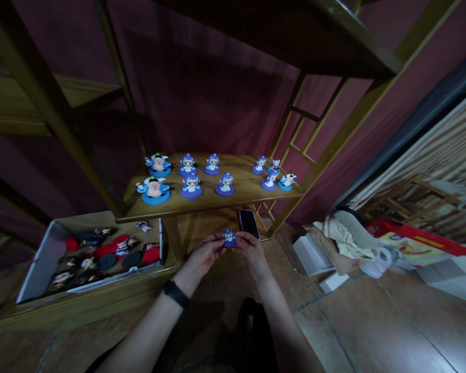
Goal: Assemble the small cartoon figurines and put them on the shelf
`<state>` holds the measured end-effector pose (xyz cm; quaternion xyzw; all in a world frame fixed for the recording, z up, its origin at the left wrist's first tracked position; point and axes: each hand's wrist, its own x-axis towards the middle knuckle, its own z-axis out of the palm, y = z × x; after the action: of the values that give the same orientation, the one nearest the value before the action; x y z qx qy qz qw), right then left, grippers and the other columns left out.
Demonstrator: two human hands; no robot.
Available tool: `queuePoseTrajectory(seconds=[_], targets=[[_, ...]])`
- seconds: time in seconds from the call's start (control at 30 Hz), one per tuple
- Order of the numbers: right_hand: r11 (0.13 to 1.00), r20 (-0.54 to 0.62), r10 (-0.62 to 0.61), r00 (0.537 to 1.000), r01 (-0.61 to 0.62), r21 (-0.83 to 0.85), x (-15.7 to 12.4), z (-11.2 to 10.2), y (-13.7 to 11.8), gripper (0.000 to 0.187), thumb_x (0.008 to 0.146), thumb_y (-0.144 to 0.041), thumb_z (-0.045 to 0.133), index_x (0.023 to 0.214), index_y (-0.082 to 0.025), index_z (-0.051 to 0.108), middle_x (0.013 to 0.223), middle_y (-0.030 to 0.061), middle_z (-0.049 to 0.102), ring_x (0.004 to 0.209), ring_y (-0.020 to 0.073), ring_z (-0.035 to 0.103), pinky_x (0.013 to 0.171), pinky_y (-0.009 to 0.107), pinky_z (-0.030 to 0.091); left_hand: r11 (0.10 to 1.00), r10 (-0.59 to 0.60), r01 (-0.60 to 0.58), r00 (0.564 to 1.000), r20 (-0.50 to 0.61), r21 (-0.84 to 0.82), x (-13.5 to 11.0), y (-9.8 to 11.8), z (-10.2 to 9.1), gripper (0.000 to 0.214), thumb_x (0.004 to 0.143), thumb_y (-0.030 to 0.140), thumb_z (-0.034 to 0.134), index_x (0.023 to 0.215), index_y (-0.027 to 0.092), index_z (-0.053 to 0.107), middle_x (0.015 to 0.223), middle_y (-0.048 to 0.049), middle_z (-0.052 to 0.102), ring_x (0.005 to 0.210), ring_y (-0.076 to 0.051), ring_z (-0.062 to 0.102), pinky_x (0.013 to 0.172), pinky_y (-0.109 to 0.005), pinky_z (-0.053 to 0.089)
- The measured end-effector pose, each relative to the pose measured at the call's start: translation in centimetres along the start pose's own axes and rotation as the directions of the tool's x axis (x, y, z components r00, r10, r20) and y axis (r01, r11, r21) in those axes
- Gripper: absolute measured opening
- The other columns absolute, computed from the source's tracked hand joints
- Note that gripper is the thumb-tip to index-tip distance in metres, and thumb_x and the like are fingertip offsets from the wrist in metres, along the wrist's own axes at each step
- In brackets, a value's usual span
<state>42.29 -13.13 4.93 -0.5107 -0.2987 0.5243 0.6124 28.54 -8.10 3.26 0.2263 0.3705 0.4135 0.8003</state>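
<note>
Centrally, one small purple toy is pinched in the fingertips of left hand and right hand together, before a shelf's front edge. Board shows between middle figures and right-end figures. Phone lies just beyond the right hand; open box stands left; upper shelf overhangs.

Indoor display corner: figurines on wooden shelf

Dim. Glare on floor at 4 o'clock; wall shadowed at 12; upper shelf near black at 1. Wide-angle stretch at edges; figures slightly soft.
</note>
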Motion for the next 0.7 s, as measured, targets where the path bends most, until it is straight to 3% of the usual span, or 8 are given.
queuePoseTrajectory(seconds=[0.43, 0.7], targets=[[0.988, 0.08, -0.081, 0.994, 0.091, -0.126, -0.5, 0.1, -0.6, 0.025, 0.07, -0.038, 0.066, 0.09, -0.022, 0.069, 0.08, 0.0008, 0.067, 0.068, 0.0137, 0.059, 0.065, 0.026, 0.049, 0.999, 0.038, -0.038, 0.999, 0.017, -0.018, 0.0, 0.1, 0.4, 0.015, 0.074, 0.0, 0.062, 0.083, 0.01, 0.067, 0.074, -0.0054, 0.068, 0.058, -0.01, 0.06, 0.052, -0.018, 0.046], [0.893, 0.113, -0.272, 0.956, 0.295, -0.341, 0.3, -0.1, 0.5, 0.019, 0.069, -0.029, 0.067, 0.088, -0.024, 0.07, 0.09, 0.0017, 0.066, 0.083, 0.0174, 0.059, 0.079, 0.03, 0.048, 0.999, 0.028, -0.029, 0.999, -0.029, -0.029, 0.4, 0.2, 0.3, 0.016, 0.073, -0.003, 0.057, 0.076, 0.01, 0.064, 0.07, -0.0052, 0.067, 0.056, -0.01, 0.06, 0.049, -0.018, 0.045]])
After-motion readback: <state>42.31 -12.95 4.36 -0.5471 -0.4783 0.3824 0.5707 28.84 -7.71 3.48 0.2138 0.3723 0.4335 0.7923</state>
